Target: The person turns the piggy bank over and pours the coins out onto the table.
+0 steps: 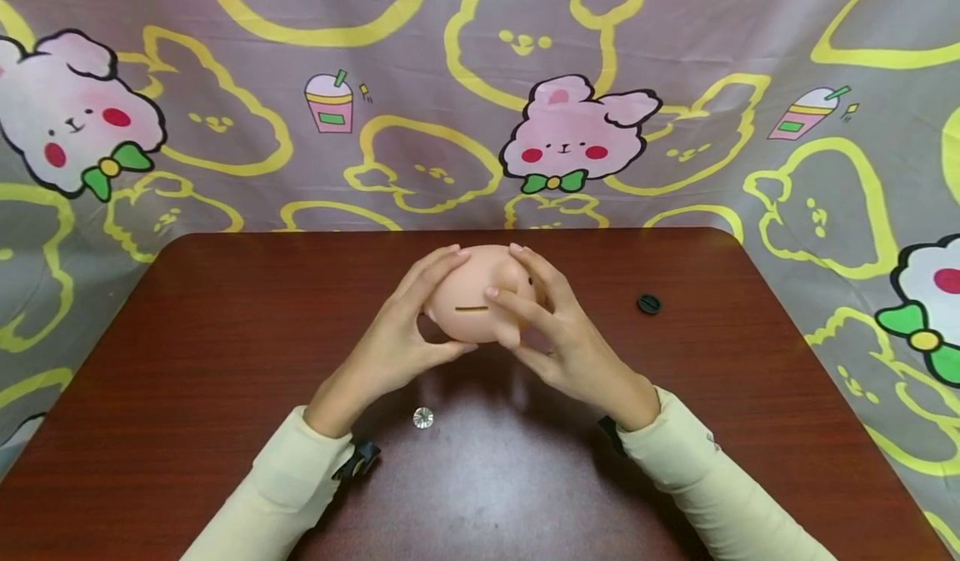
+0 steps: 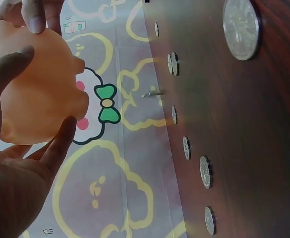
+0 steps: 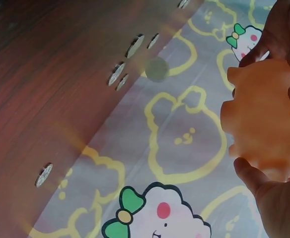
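A pink piggy bank (image 1: 472,294) is held up above the table, its slotted top toward the head camera. My left hand (image 1: 401,319) grips its left side, thumb below and fingers over the far side. On the snout side, my right hand (image 1: 562,328) holds it with spread, curved fingers. In the left wrist view, the bank's stubby feet (image 2: 78,101) point toward the table. Several silver coins (image 2: 205,172) show beneath the bank. A blurred round coin (image 3: 157,69) shows in front of the cloth in the right wrist view. The opening in its belly is not visible.
A black slotted plug (image 1: 648,304) lies on the dark red-brown table (image 1: 247,311), right of my right hand. One shiny round piece (image 1: 423,418) lies near my left wrist. Patterned cloth (image 1: 420,69) hangs behind the table and along its sides.
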Available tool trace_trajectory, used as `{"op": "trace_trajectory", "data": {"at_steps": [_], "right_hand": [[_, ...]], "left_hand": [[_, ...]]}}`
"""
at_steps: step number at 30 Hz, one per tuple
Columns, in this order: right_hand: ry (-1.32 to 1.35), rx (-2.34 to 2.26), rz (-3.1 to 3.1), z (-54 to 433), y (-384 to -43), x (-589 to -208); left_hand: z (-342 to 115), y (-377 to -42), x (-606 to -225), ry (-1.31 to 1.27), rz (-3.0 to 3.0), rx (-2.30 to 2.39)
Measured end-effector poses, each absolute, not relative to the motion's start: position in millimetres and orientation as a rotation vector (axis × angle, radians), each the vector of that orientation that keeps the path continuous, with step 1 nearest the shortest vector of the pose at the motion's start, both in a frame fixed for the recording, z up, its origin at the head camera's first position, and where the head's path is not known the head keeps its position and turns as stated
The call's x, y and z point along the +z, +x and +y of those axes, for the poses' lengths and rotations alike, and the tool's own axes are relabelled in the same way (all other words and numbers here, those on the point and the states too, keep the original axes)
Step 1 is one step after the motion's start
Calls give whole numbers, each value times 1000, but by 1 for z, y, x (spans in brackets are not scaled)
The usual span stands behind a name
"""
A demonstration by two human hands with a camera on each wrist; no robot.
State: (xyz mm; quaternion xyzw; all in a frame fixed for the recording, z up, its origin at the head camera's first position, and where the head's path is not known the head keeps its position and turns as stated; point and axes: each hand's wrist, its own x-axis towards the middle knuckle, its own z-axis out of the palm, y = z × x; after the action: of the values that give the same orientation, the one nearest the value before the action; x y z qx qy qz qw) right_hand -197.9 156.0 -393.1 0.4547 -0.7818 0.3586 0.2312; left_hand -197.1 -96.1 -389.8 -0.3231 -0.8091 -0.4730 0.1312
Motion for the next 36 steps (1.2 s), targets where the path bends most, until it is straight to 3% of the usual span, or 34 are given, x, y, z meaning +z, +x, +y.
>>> {"op": "trace_trajectory", "data": {"at_steps": [16, 36], "right_hand": [[1229, 1046, -2176, 155, -199, -393], [886, 1256, -2290, 121, -201, -394]], "left_hand": [[-97, -197, -389, -937, -2400, -1374], [-104, -202, -391, -782, -2387, -1504]]}}
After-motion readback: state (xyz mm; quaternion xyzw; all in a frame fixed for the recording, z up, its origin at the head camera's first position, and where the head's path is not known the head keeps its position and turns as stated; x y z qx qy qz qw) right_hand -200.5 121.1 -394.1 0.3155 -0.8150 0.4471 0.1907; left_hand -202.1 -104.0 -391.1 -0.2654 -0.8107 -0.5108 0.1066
